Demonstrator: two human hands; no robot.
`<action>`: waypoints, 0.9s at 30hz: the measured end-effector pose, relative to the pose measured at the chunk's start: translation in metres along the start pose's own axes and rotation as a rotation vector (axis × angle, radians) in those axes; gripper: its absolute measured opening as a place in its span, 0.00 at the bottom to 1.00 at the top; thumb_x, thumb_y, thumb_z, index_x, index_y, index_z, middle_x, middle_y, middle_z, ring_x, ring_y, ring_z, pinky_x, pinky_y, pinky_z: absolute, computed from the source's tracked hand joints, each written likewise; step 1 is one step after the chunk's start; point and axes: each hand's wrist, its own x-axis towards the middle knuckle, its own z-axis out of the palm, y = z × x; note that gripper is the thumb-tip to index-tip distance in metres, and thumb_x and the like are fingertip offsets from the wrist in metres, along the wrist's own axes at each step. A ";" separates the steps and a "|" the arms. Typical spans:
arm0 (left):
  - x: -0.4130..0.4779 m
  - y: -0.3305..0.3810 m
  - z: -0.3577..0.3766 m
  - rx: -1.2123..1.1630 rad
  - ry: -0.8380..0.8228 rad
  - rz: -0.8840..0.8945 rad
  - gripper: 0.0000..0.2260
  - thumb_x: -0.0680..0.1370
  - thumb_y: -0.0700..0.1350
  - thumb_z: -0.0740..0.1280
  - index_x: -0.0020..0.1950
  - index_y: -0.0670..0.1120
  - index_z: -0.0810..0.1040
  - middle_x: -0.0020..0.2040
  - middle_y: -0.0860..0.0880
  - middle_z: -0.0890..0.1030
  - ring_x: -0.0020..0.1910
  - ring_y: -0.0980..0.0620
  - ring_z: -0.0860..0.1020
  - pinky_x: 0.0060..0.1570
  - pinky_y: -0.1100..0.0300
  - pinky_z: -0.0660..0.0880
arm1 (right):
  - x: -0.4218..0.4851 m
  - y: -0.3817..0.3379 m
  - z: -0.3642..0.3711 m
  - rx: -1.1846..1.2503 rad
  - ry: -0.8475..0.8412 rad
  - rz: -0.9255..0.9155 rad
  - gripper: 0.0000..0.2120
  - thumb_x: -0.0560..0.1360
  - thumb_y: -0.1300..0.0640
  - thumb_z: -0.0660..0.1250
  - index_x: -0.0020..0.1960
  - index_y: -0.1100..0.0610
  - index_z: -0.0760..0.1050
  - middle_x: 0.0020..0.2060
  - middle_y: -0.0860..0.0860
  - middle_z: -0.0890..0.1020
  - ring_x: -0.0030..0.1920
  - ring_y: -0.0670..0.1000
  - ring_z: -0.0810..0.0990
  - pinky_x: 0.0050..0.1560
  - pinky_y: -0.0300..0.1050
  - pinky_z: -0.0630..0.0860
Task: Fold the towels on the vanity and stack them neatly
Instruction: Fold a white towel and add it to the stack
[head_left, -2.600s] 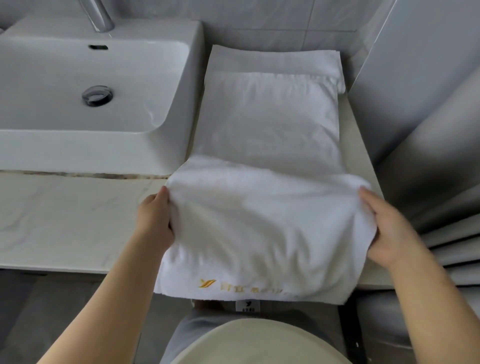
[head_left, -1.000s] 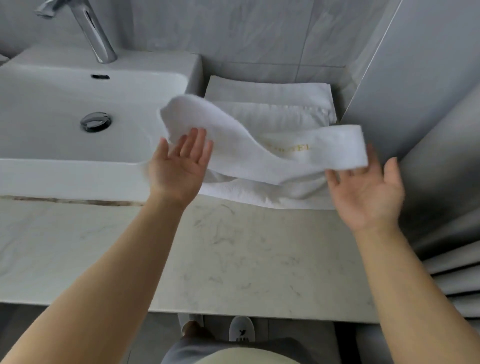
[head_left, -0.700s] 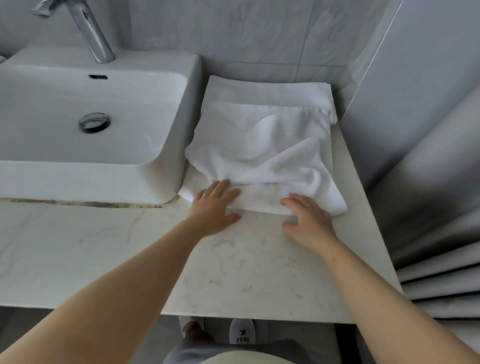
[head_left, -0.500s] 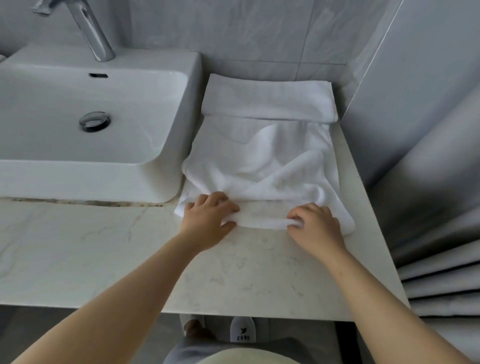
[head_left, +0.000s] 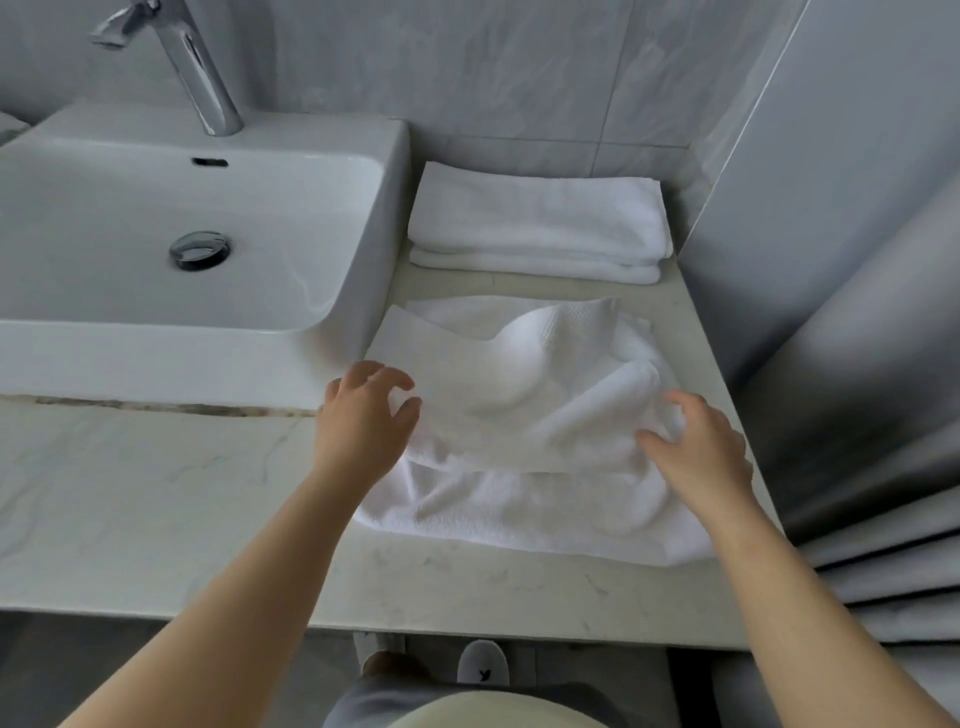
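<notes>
Left hand (head_left: 363, 421): we see its fingers and thumb curled round the left edge of the crumpled towel (head_left: 519, 415).
Right hand (head_left: 698, 449): its fingers are curled on the towel's right edge.
Crumpled towel: it lies between our hands, along the worktop's (head_left: 156, 493) right edge.
Folded towels (head_left: 535, 223): stacked in the back right corner, just apart.
Sink (head_left: 156, 343): its basin holds a drain plug (head_left: 200, 250).
</notes>
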 end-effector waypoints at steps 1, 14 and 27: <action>0.002 -0.001 0.002 0.028 -0.018 -0.015 0.13 0.77 0.50 0.64 0.60 0.50 0.76 0.68 0.49 0.69 0.65 0.43 0.68 0.64 0.51 0.64 | 0.002 0.003 0.002 0.010 -0.042 0.032 0.27 0.74 0.50 0.67 0.70 0.51 0.64 0.66 0.53 0.70 0.65 0.60 0.68 0.62 0.55 0.66; 0.012 -0.008 0.040 0.212 -0.229 0.021 0.19 0.77 0.57 0.60 0.67 0.57 0.66 0.70 0.54 0.62 0.73 0.47 0.54 0.71 0.50 0.54 | 0.005 0.002 0.009 0.039 -0.108 0.081 0.25 0.75 0.46 0.64 0.70 0.48 0.65 0.62 0.50 0.74 0.63 0.59 0.67 0.60 0.52 0.65; 0.007 -0.011 0.036 0.139 -0.124 0.061 0.17 0.77 0.55 0.62 0.65 0.54 0.71 0.67 0.55 0.68 0.69 0.51 0.61 0.66 0.53 0.60 | 0.000 0.006 0.006 0.266 -0.106 0.128 0.19 0.76 0.53 0.65 0.65 0.58 0.69 0.46 0.49 0.73 0.46 0.50 0.72 0.48 0.45 0.68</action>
